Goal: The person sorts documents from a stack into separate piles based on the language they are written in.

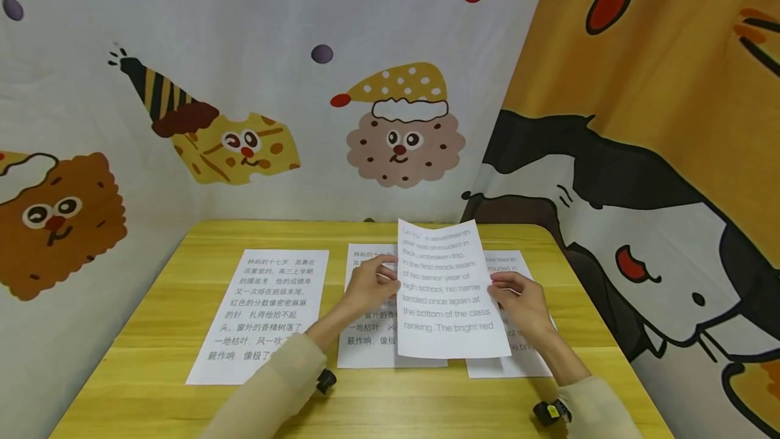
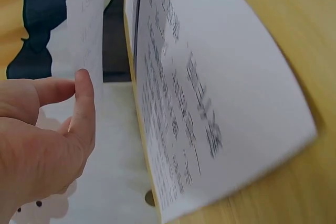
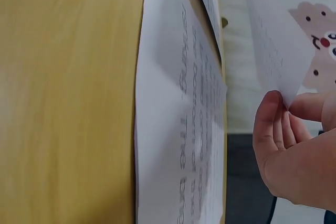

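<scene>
Between both hands a sheet of paper (image 1: 447,297) printed with English text is held up above the table, its top edge bowed. My left hand (image 1: 369,284) pinches its left edge between thumb and fingers; the left wrist view shows this left hand (image 2: 52,135) at the thin sheet (image 2: 85,24). On the opposite edge, my right hand (image 1: 523,300) pinches the paper, and the right wrist view shows the right hand (image 3: 299,145) gripping a corner or edge of the sheet (image 3: 278,40). Behind it lie a Chinese-text sheet (image 1: 365,351) and another English-text sheet (image 1: 481,368), both partly covered.
Another Chinese-text sheet (image 1: 258,310) lies flat at the left of the wooden table (image 1: 146,337), partly behind the left sleeve (image 1: 280,385). A printed cartoon curtain (image 1: 256,32) hangs behind and beside the table. A dark chair back (image 1: 518,212) shows past the right rear corner.
</scene>
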The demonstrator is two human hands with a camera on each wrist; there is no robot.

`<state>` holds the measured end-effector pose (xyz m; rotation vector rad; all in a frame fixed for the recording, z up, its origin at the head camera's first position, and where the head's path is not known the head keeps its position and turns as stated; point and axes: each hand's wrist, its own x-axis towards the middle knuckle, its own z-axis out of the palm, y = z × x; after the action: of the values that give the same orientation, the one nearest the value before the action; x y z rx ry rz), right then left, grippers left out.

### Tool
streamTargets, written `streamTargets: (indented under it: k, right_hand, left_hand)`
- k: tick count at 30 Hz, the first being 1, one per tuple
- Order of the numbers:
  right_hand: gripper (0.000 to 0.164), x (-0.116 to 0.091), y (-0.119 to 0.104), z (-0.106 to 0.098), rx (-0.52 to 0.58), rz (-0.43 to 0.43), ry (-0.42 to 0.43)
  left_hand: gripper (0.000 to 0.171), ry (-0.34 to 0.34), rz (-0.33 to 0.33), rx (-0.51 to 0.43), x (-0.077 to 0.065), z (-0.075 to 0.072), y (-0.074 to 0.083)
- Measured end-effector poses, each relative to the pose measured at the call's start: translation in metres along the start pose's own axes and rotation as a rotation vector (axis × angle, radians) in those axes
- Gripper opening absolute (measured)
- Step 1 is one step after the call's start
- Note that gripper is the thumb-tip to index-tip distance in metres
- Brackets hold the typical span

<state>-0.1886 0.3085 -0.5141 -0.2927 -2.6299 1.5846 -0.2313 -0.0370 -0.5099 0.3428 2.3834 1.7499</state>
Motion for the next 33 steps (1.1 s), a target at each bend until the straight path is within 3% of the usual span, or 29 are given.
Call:
streamTargets:
  k: [14, 20, 27, 33]
  right_hand:
    - [0.037, -0.002, 0.025, -0.046, -0.097, -0.034, 0.012]
    - [0.040, -0.001, 0.034, -0.064, -0.093, -0.017, -0.005]
    - [0.042, 0.002, 0.045, -0.080, -0.141, 0.023, 0.014]
    - [0.045, 0.007, 0.059, -0.090, -0.172, 0.063, 0.019]
  left_hand:
    - [0.057, 0.010, 0.056, 0.011, 0.008, 0.052, 0.006]
    - [0.057, -0.005, 0.039, -0.042, 0.011, 0.074, 0.006]
    - [0.056, 0.000, 0.092, -0.058, 0.019, 0.096, 0.005]
    - [0.060, -0.007, -0.001, -0.108, 0.021, 0.113, 0.015]
